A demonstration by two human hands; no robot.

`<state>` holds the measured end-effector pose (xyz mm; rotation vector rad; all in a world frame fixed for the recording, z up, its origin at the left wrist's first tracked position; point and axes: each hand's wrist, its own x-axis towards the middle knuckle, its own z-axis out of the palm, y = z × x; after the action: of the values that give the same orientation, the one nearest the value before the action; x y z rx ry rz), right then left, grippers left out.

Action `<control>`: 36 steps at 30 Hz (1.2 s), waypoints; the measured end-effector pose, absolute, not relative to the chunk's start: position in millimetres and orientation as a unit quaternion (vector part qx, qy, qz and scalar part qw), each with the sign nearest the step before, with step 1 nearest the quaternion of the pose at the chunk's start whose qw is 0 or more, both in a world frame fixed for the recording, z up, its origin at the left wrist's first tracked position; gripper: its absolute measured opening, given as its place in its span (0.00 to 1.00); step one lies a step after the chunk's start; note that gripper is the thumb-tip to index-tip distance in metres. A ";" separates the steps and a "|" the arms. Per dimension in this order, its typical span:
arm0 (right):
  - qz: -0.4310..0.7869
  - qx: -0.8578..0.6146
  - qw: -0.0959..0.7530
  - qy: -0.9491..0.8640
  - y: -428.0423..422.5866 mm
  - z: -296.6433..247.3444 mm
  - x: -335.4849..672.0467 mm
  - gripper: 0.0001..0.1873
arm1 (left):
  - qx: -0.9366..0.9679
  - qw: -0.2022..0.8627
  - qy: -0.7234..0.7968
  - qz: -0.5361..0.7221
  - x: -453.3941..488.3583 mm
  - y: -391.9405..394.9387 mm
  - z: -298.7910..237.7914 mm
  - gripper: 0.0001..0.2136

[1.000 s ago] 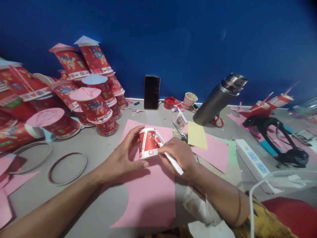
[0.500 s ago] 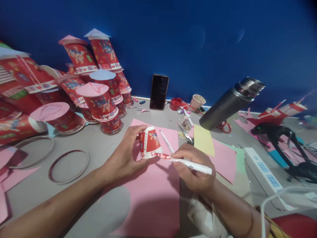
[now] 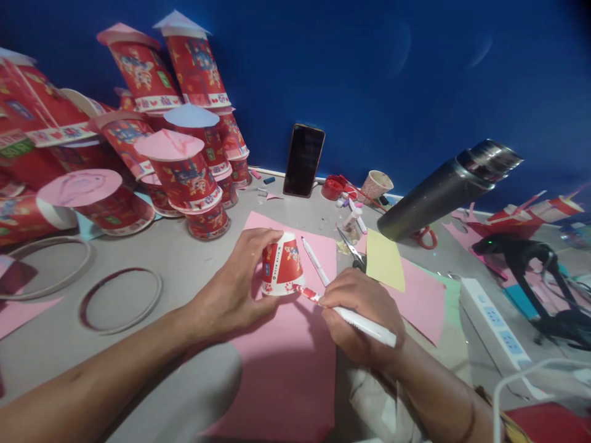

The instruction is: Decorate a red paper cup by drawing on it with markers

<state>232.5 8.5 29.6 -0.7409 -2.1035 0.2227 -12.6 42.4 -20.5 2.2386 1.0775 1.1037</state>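
Observation:
My left hand grips a red and white paper cup, turned upside down, with fingers and thumb around its left side. In my right hand is a white marker pen with a red-stained front end. Its tip meets the white band near the cup's wide rim. Beneath both hands lies a large sheet of pink paper with a rounded cut-out on its left. A marker cap, white and slim, rests on the paper just behind the cup.
Stacked red paper cups with paper roofs stand at the left. A phone leans against the blue wall. Scissors, yellow paper, a dark thermos and a power strip are to the right. Cut cup rings lie at the left.
The view has shifted and tilted slightly. The marker tip stays at the cup's white band, and the pen's back end has dipped a little. Both hands keep their holds.

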 end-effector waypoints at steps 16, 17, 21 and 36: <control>0.087 -0.292 0.438 -0.845 10.1 27.7 233.8 0.07 | 0.811 0.212 0.387 0.383 -13.0 42.5 -14.7 0.36; 0.088 -0.292 0.438 -0.846 10.0 27.8 233.9 0.07 | 0.812 0.212 0.387 0.381 -13.1 42.6 -14.4 0.36; 0.087 -0.294 0.429 -0.849 9.1 27.5 233.8 0.06 | 0.819 0.214 0.382 0.371 -13.2 43.0 -11.6 0.36; 0.087 -0.315 0.427 -0.843 7.4 28.8 232.3 0.07 | 0.817 0.205 0.379 0.383 -12.1 42.5 -14.8 0.36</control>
<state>232.3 7.4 28.8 -0.7859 -2.1070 0.2173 -12.1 42.5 -14.8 2.2777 1.0555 1.0676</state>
